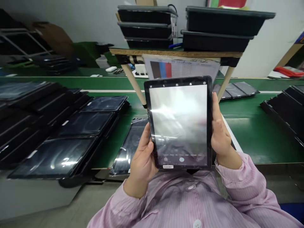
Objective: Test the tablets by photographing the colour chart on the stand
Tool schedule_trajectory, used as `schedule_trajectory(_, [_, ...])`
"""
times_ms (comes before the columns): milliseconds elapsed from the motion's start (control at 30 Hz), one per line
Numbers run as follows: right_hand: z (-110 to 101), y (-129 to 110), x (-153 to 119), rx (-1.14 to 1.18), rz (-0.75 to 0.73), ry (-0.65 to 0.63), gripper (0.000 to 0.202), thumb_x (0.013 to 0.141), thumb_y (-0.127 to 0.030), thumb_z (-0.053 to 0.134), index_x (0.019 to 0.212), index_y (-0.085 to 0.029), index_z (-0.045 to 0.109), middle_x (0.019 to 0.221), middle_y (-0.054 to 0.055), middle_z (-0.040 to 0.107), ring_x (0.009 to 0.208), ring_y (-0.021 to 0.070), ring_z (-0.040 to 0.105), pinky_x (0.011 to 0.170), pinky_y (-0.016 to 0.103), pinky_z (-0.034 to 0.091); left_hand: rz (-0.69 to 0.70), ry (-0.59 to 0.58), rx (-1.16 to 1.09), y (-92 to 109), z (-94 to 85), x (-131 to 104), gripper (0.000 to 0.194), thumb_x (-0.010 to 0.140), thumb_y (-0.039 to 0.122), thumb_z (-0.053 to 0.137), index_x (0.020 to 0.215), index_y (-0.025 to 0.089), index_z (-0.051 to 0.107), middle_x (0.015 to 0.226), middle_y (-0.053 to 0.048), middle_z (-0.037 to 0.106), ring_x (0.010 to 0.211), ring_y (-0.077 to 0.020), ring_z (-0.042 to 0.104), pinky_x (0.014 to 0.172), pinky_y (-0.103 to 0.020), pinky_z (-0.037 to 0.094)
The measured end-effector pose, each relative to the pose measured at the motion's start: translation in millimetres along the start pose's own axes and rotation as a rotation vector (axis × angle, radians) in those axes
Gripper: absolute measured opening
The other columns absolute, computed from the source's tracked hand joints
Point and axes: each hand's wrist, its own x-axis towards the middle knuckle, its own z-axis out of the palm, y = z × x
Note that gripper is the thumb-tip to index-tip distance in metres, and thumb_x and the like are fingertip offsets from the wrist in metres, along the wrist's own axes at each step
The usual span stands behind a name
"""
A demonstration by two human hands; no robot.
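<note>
A black-framed tablet (179, 120) is held upright in front of my chest, its lit screen showing a camera app with a blurred, bright picture. My left hand (143, 158) grips its lower left edge, thumb at the front and the other fingers hidden behind. Along the right edge, my right hand (220, 133) holds the tablet, with fingers partly out of sight behind it. A small white label (168, 167) sits on the bottom bezel. Beneath my left hand, another dark tablet (125, 148) lies on the green table, partly covered by the hand and the held tablet.
Stacks of dark tablets (57, 155) fill the left side of the green table (251, 133); more dark panels (287, 110) are stacked at the right. Behind stands a wooden shelf (166, 53) on pale legs, bearing black trays (220, 25). A printed sheet (182, 68) hangs below it.
</note>
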Motion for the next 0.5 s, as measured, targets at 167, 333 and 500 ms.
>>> schedule_trajectory(167, [-28.5, -0.7, -4.7, -0.078, -0.112, -0.02, 0.061, 0.108, -0.066, 0.041, 0.166, -0.053, 0.029, 0.175, -0.019, 0.025, 0.166, 0.0235, 0.019, 0.14, 0.049, 0.017, -0.037, -0.063, -0.032, -12.5, 14.1, -2.8, 0.053, 0.099, 0.047, 0.07, 0.151, 0.052, 0.058, 0.16, 0.005, 0.06, 0.144, -0.0223, 0.061, 0.111, -0.036, 0.059])
schedule_trajectory(333, [-54.2, 4.6, -12.7, -0.086, -0.061, 0.098, 0.062, 0.104, -0.068, 0.049, 0.162, -0.047, 0.043, 0.171, -0.013, 0.039, 0.165, 0.0243, 0.027, 0.139, 0.047, 0.023, -0.118, -0.094, -0.018, -25.6, 40.1, -5.1, 0.059, 0.097, 0.049, 0.073, 0.153, 0.051, 0.055, 0.162, 0.005, 0.058, 0.147, -0.0235, 0.058, 0.117, -0.039, 0.055])
schedule_trajectory(500, [-96.3, 12.0, -11.2, 0.151, 0.23, 0.225, 0.074, 0.098, -0.083, 0.04, 0.159, -0.042, 0.047, 0.153, -0.001, 0.062, 0.147, 0.0281, 0.056, 0.12, 0.05, 0.053, -0.348, -0.17, -0.052, -33.5, 84.3, -9.7, 0.066, 0.099, 0.051, 0.069, 0.161, 0.043, 0.047, 0.163, 0.0, 0.057, 0.151, -0.0274, 0.053, 0.122, -0.048, 0.051])
